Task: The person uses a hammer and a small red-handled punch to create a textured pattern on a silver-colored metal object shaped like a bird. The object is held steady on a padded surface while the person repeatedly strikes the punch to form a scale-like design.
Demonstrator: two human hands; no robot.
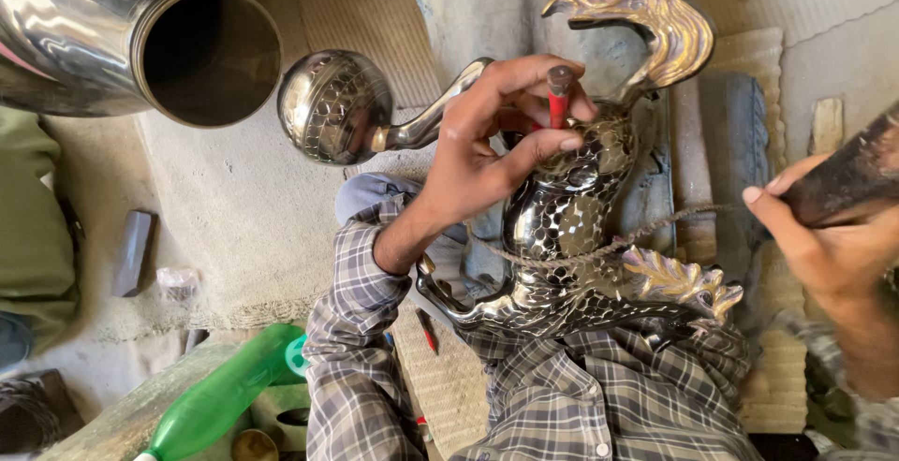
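Note:
A shiny engraved metal fish-shaped figure (571, 227) with a golden tail and fins lies across my lap, tied with a thin cord (655, 227). My left hand (496, 138) rests on its body and holds a small red-handled punch (558, 96) upright against the metal. A round scaled metal ball (332, 105) on a curved stem sticks out to the left of that hand. My right hand (824, 236) at the right edge grips a dark wooden hammer handle (847, 180), raised away from the figure.
A large polished metal vessel (140, 35) with an open mouth lies at the top left. A green plastic bottle (220, 395) lies at the bottom left. A small dark block (133, 252) sits on the dusty floor. Woven matting covers the ground.

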